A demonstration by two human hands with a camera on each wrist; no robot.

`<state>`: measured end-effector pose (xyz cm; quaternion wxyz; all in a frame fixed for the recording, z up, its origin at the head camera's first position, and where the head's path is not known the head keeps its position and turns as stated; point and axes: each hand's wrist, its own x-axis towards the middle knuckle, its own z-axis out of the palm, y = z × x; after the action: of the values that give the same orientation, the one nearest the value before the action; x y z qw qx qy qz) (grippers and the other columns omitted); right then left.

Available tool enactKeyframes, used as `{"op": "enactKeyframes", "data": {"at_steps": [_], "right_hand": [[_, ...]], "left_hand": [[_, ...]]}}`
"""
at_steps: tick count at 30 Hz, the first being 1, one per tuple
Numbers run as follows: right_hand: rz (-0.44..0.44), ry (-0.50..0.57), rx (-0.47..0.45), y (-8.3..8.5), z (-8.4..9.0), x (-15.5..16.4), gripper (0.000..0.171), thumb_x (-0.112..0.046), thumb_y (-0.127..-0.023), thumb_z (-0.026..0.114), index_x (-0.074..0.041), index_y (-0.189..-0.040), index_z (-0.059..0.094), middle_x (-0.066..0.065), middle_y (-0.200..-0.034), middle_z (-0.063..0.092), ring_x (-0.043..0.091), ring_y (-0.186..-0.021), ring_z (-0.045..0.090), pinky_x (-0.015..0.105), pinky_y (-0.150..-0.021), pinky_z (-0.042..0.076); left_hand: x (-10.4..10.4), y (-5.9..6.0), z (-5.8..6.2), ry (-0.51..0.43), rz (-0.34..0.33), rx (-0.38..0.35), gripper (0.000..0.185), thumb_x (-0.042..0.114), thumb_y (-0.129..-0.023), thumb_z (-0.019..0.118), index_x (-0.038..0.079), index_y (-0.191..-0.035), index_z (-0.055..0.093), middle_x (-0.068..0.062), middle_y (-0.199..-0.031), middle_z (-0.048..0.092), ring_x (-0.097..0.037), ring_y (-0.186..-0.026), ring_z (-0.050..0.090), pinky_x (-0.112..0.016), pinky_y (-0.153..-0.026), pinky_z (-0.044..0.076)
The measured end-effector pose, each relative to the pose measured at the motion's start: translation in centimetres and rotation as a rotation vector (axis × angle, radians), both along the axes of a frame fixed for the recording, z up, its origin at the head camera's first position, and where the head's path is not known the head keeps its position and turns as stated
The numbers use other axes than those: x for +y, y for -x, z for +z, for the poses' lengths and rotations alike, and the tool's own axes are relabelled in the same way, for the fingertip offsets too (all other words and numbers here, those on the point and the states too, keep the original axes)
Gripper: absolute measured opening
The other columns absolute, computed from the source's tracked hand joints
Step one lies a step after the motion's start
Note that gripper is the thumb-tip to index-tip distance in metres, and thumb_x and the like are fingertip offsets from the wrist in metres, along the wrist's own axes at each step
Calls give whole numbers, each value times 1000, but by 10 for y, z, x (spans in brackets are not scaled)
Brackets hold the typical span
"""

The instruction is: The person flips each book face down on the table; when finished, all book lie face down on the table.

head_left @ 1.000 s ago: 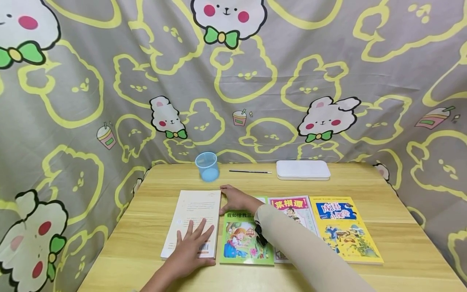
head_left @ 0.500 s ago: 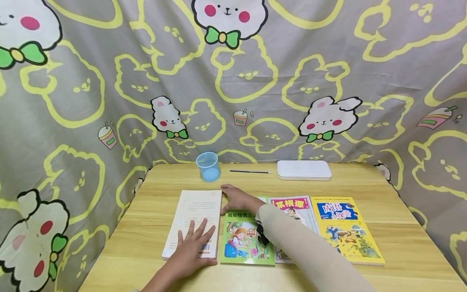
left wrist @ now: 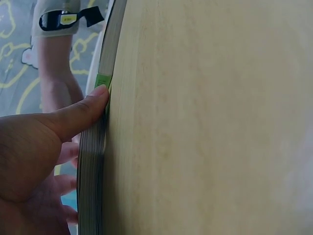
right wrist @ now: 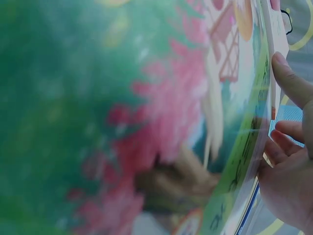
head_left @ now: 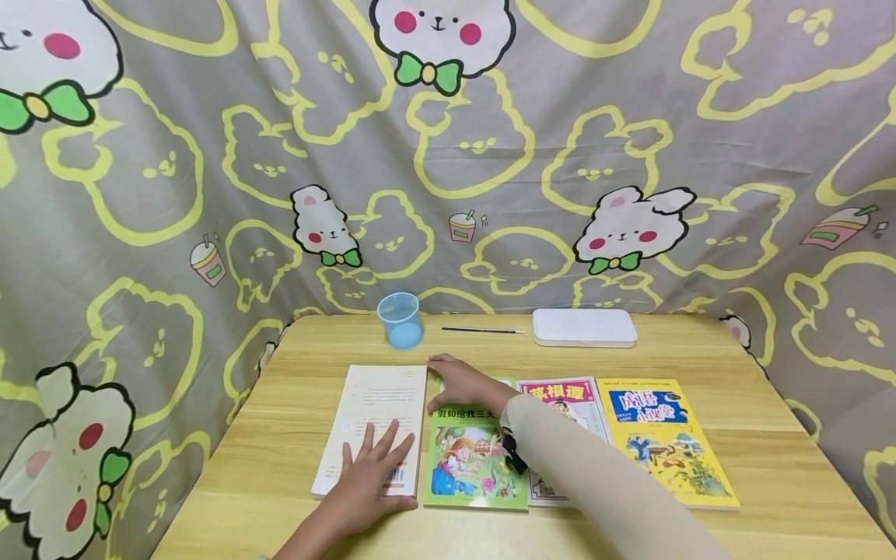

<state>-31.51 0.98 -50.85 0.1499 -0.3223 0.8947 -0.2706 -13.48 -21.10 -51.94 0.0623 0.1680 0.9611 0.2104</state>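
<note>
White book under left hand, fingers spread; right hand, loosely curved, touches corner; upright blue cup behind.

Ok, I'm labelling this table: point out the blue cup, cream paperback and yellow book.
Blue cup [head_left: 402, 329]: head view, front wall.
Cream paperback [head_left: 374, 400]: head view, cover's upper half.
Yellow book [head_left: 668, 440]: head view, front cover.

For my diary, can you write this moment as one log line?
left hand: fingers spread on white book; right hand: at same book's far right corner; to right: green book, pink book, yellow book
</note>
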Motion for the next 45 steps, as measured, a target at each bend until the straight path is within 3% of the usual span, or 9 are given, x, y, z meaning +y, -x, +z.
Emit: {"op": "enactKeyframes", "data": {"at_steps": [20,32,45], "right_hand": [[-11,77,9,-4,-1,47,94,-40,-83,86,-1,-155,42,13,-156,49,33,-146,43,46,-123,33],[-46,60,-13,-7,-4,81,93,-44,-83,85,-6,-157,42,9,-157,48,32,-146,43,49,-122,34],[-88,70,-27,-18,-1,125,88,-38,-85,85,-5,-156,44,15,-157,46,37,-144,43,55,-117,38]], "left_hand": [[1,1,-1,15,19,-19,99,63,-75,80,25,-159,43,-10,-171,21,-55,-154,5,-88,-106,0],[3,-1,1,20,25,-13,99,61,-74,81,24,-158,44,-11,-171,22,-54,-154,6,-87,-107,0],[3,-1,0,29,26,-8,99,62,-74,81,25,-158,44,-10,-171,22,-54,-154,7,-87,-107,1]]}}
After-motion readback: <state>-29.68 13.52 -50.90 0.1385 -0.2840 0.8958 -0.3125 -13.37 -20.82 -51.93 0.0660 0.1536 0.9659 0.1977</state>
